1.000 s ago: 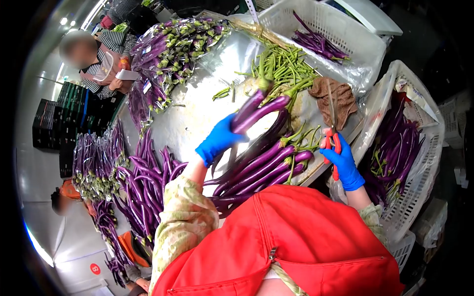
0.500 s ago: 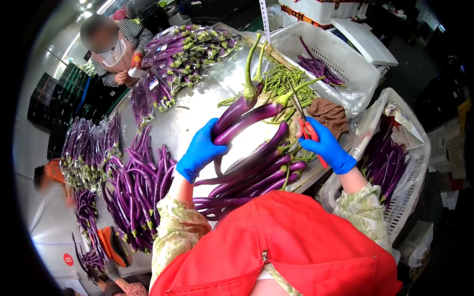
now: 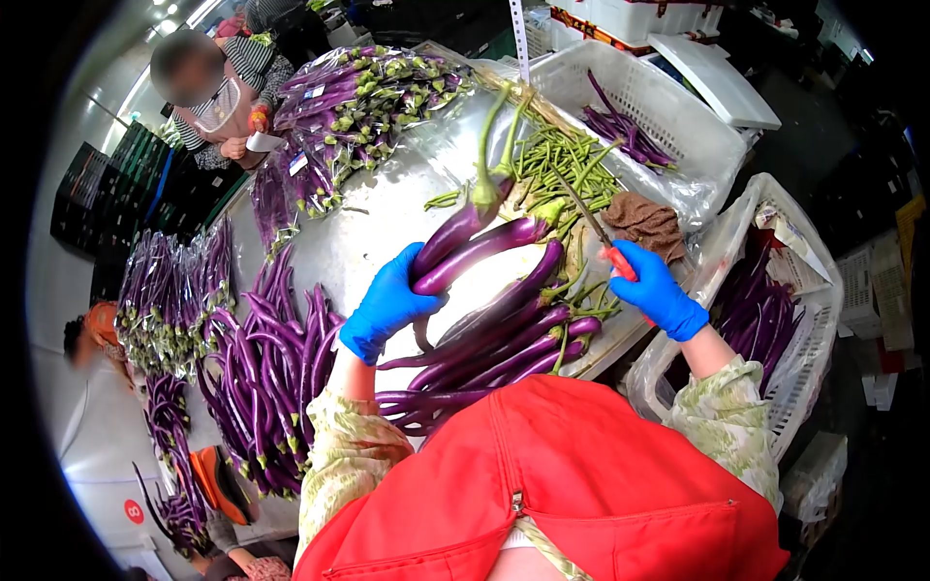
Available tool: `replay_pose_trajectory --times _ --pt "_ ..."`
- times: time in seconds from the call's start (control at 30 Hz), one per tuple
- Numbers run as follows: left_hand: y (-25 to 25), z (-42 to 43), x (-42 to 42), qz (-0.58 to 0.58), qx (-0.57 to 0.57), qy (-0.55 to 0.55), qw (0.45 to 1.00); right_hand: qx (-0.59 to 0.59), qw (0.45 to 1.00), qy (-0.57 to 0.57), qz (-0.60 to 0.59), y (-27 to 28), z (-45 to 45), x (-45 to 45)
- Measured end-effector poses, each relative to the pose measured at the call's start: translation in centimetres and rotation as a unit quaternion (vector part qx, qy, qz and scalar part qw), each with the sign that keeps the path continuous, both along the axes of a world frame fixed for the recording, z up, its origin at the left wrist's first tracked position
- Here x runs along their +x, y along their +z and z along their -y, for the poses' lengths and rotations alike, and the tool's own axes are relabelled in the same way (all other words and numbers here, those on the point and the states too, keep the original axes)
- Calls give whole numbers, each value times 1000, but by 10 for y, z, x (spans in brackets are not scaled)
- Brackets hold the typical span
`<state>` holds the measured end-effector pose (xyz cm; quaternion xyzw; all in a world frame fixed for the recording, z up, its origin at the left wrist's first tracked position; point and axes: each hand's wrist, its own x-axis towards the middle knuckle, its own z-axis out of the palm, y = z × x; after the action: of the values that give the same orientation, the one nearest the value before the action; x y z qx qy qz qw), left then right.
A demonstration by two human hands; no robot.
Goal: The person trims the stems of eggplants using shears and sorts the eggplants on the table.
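My left hand, in a blue glove, is closed around long purple eggplants, at least two, their green stem ends pointing away from me. My right hand, also blue-gloved, grips red-handled scissors. The blades look closed and lie beside the nearer eggplant's green cap, over a pile of cut stems. Whether that eggplant's stem is severed, I cannot tell. Below my hands, more loose eggplants lie side by side on the metal table.
A brown cloth lies right of the stems. White crates and a lined basket hold eggplants on the right. Bagged eggplants and a loose heap lie left. A person stands across the table.
The scissors have gone from spread to closed blades, and my right hand has shifted slightly right and down. The held eggplants have dipped a little toward me.
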<state>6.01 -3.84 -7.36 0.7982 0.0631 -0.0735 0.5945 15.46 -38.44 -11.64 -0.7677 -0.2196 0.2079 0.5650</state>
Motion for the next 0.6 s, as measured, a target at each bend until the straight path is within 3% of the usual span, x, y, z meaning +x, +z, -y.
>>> replay_pose_trajectory --times 0.07,0.1,0.23,0.37,0.47,0.6 --pt "1 -4 -2 -19 -36 7 999 -16 1000 12 -6 5 6 4" --pt "3 -5 -3 -28 -54 11 998 38 998 33 -41 2 5 8" --pt "3 -7 -6 -62 -77 -55 994 65 961 124 -236 28 2 20" --pt "9 3 -5 -88 -82 -95 988 114 950 191 -218 35 -15 25" --pt "4 4 -3 -71 -70 -113 989 149 951 172 -209 50 -28 20" --pt "6 4 -2 -80 -71 -117 987 102 952 181 -224 50 -28 25"
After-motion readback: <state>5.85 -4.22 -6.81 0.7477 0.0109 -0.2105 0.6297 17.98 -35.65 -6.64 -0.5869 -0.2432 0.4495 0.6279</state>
